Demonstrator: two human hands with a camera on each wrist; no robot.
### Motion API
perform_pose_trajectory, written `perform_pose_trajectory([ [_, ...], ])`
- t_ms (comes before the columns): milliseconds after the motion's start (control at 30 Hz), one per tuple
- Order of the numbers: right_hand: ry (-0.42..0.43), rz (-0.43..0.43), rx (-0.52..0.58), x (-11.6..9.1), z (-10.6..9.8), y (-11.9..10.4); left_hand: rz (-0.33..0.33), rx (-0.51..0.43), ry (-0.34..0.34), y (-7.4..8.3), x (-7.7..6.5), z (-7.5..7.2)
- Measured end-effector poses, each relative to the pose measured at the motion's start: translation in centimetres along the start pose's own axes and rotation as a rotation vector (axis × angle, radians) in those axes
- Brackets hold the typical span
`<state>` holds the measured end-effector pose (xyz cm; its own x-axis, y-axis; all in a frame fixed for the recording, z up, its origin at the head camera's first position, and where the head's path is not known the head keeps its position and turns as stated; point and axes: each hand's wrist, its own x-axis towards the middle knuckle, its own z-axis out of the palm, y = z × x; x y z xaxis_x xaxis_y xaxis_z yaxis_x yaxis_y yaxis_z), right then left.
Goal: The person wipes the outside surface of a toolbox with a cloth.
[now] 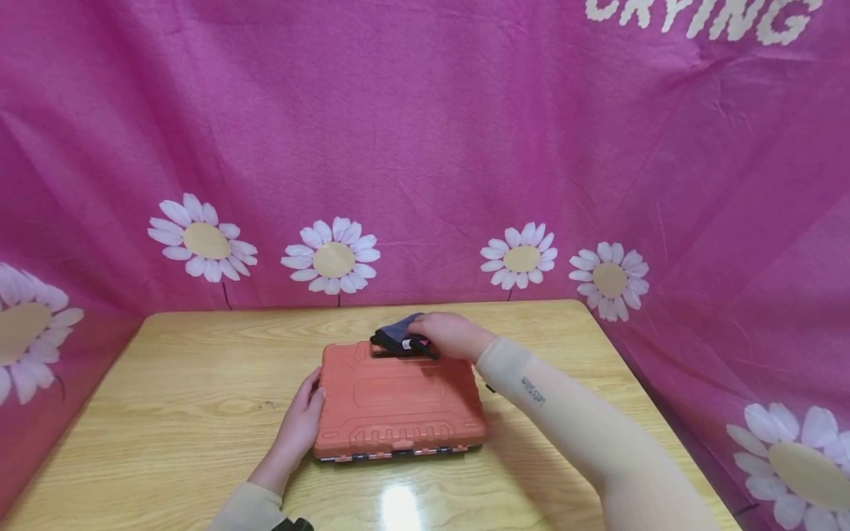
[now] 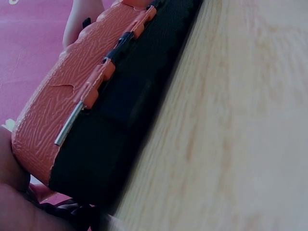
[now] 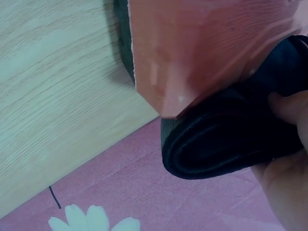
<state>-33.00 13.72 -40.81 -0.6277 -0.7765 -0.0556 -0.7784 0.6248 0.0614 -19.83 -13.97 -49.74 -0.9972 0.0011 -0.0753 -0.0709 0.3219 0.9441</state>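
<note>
An orange hard plastic case (image 1: 401, 402) with a black lower half lies closed on the table, its hinged edge towards me. My left hand (image 1: 302, 413) holds the case's left side, fingers along the edge; the left wrist view shows part of that hand beside the orange corner. Over the far edge, by the handle recess, my right hand (image 1: 451, 333) grips a folded dark cloth item (image 1: 398, 330), blue-grey with black edging and a small white label. In the right wrist view, its thumb lies on the folded fabric, which overlaps the case's corner. The palm hides part of the fabric.
The light wooden table (image 1: 186, 413) carries the case. Behind and beside it hangs a magenta curtain (image 1: 425, 147) printed with white daisies. A small black part (image 1: 490, 388) shows at the case's right side, next to my right sleeve (image 1: 571, 420).
</note>
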Motion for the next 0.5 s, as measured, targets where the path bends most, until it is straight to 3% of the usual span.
perform_pose_trajectory([
  [500, 0.084, 0.001, 0.062, -1.7, -0.3, 1.3, -0.012, -0.001, -0.006, -0.1, 0.1, 0.0],
])
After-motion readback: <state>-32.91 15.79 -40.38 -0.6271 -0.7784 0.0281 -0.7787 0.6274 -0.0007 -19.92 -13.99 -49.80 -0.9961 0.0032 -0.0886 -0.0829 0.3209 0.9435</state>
